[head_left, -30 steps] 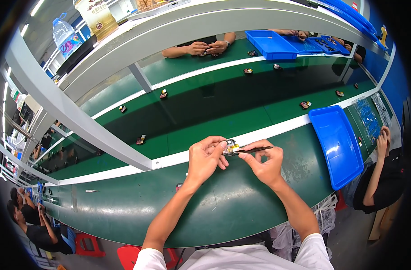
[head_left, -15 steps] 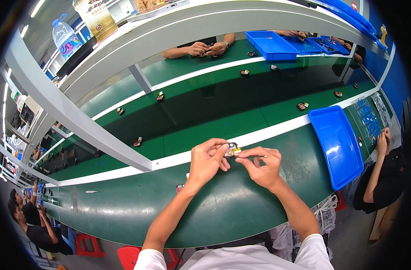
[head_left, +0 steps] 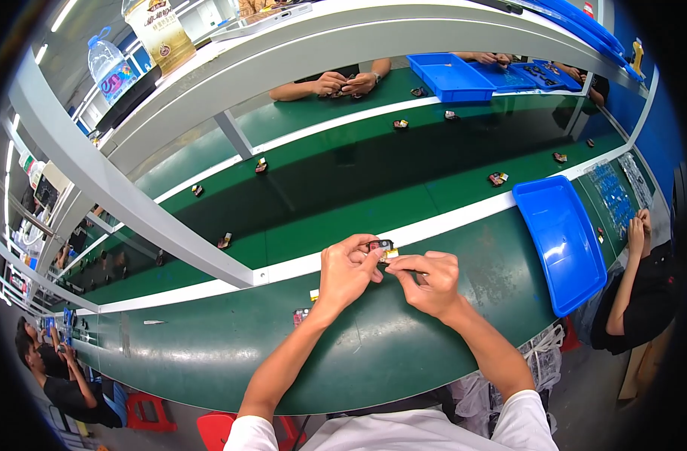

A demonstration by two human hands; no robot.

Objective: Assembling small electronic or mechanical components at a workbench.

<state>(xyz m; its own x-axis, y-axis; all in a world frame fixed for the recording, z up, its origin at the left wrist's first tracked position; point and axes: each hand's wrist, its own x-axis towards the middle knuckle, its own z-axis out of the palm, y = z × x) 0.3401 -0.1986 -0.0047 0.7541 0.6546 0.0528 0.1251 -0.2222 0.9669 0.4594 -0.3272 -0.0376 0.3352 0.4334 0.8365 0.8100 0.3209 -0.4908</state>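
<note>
My left hand (head_left: 346, 272) pinches a small dark part with a red and yellow end (head_left: 381, 247) over the green bench (head_left: 208, 353). My right hand (head_left: 429, 280) meets it from the right, its fingertips closed on the yellow end of the same part. Both hands hover just in front of the white strip (head_left: 283, 267) that borders the belt. A small dark part (head_left: 301, 316) and a tiny yellow piece (head_left: 314, 295) lie on the bench to the left of my left wrist.
A blue tray (head_left: 561, 240) sits on the bench at my right. Several small parts ride the green conveyor belt (head_left: 343, 180). Another person's hands (head_left: 343, 83) work across the belt. A grey shelf frame (head_left: 133, 203) crosses at left. A seated person (head_left: 644, 286) is at far right.
Both hands stay together on the small part. My right hand has shifted slightly left and lower, and the thin dark tool seen in it a second ago no longer shows.
</note>
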